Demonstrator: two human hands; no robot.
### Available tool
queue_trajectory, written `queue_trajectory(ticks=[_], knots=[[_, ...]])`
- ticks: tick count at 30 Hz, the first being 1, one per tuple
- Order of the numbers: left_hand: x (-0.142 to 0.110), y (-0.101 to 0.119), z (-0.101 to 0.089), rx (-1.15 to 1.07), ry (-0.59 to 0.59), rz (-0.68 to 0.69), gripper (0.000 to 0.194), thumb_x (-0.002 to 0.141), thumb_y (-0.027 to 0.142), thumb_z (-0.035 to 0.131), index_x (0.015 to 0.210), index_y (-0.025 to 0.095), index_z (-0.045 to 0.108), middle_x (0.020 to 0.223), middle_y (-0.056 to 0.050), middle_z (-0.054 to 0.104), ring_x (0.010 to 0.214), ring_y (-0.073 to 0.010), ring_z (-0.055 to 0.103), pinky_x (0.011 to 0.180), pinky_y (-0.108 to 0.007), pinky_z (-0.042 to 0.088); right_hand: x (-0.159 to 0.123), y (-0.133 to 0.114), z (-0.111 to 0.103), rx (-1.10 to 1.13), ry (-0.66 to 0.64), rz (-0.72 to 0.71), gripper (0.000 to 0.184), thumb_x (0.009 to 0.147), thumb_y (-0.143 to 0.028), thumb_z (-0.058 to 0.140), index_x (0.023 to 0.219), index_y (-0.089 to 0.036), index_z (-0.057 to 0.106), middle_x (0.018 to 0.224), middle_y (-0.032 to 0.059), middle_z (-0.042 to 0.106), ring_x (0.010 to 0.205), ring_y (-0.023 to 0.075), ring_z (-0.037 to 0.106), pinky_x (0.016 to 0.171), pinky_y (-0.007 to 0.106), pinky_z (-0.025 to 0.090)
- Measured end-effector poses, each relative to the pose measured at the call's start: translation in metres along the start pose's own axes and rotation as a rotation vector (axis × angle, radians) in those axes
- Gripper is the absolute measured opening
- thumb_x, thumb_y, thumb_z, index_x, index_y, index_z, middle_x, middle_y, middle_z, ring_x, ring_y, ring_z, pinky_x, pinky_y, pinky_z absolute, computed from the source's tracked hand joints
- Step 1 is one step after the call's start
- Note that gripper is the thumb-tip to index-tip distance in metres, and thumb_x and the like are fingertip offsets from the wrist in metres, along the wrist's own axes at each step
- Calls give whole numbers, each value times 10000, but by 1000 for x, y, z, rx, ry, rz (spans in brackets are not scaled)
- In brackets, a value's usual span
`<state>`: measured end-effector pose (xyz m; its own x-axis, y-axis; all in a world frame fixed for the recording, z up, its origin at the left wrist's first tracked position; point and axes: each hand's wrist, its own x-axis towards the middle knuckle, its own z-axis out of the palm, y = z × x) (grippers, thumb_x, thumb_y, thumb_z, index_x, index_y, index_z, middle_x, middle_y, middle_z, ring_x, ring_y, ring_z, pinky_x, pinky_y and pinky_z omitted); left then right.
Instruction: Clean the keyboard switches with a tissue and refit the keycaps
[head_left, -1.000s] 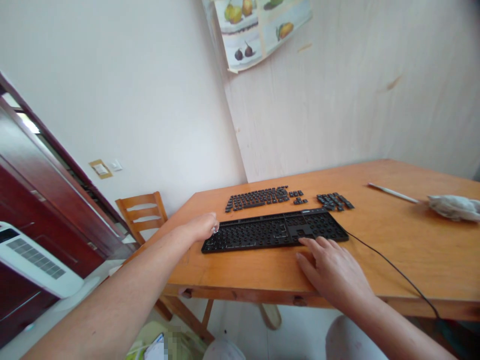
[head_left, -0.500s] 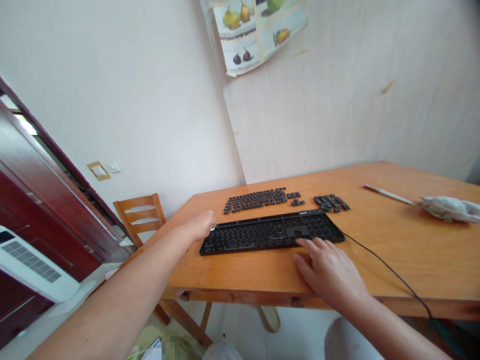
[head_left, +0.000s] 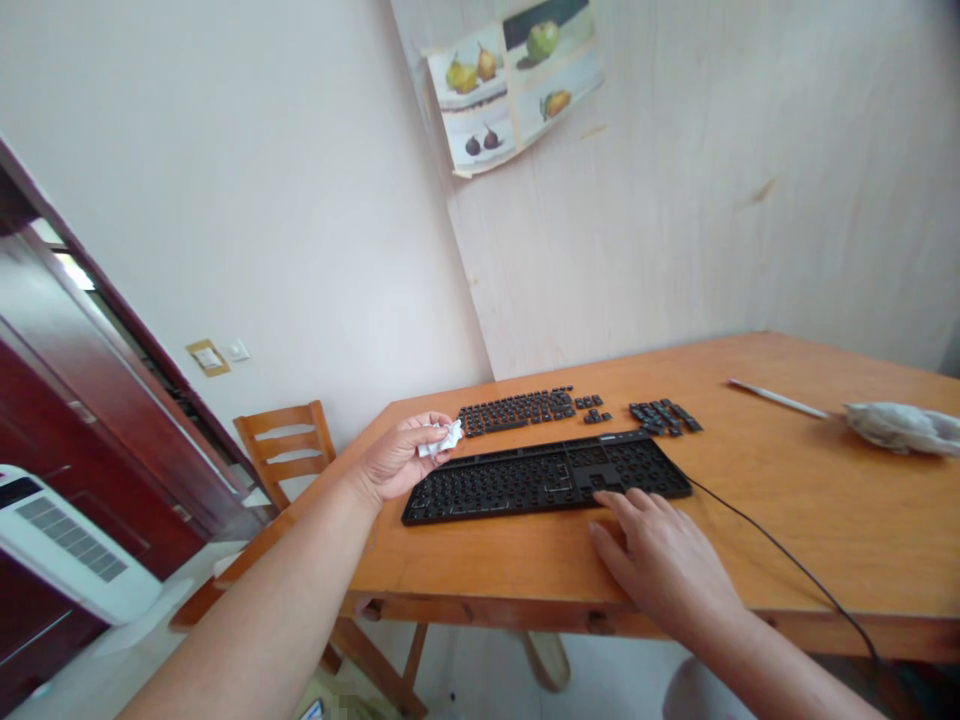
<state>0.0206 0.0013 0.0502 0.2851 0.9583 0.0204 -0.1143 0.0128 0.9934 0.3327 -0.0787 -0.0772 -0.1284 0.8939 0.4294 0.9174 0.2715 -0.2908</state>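
Loose black plastic keycaps (head_left: 517, 411) are sitting dicey-close at twelve o'clock
Left hand (head_left: 401, 457) is pinching crumpled white tissue (head_left: 442, 440) at ten beside the keyless black plastic keyboard (head_left: 495, 484) on the orange wooden table (head_left: 787, 460); right hand (head_left: 667, 550), unclenched, is resting on its five-o'clock edge. Sloppy swipe could be scattering keycaps.

White tissue (head_left: 444, 441): partly hidden by the fingers of the left hand (head_left: 409, 450).
Stripped keyboard (head_left: 517, 486): its far-left corner is covered by the left hand, a stretch of its near edge by the right hand (head_left: 664, 555).
Loose keycaps (head_left: 517, 410): legends too small to be read.
Black cable (head_left: 780, 549): lost from sight past the near edge of the tabletop (head_left: 465, 565).
Grey bundle (head_left: 896, 426): cut off at the view's right edge.
Wooden chair (head_left: 281, 418): partly hidden behind the tabletop's left edge.
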Motion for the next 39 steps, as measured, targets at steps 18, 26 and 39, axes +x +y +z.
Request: queue_trajectory(ticks=[18,26,39], knots=[[32,-33,47,990,30,69,200,758,263,673,923,154,701,786,-23,653,706,-148,570,640,-257,402,1,-5,-6,29,-41,28,378,941,-341,453,1222,-182,651,1022,104,673,1003,277,593,866,378,391],[61,-59,82,1446,-192,444,208,798,132,540,874,185,726,885,-55,631,833,-181,607,775,-289,456,0,-6,-8,55,-39,42,368,940,-337,458,1214,-188,653,1016,103,667,994,266,586,858,359,385],[68,-64,94,1656,-456,493,241,806,91,510,851,194,724,898,-98,613,852,-223,570,760,-328,453,0,-8,-12,77,-39,56,363,933,-327,471,1214,-189,655,1018,110,671,1004,267,582,864,352,387]])
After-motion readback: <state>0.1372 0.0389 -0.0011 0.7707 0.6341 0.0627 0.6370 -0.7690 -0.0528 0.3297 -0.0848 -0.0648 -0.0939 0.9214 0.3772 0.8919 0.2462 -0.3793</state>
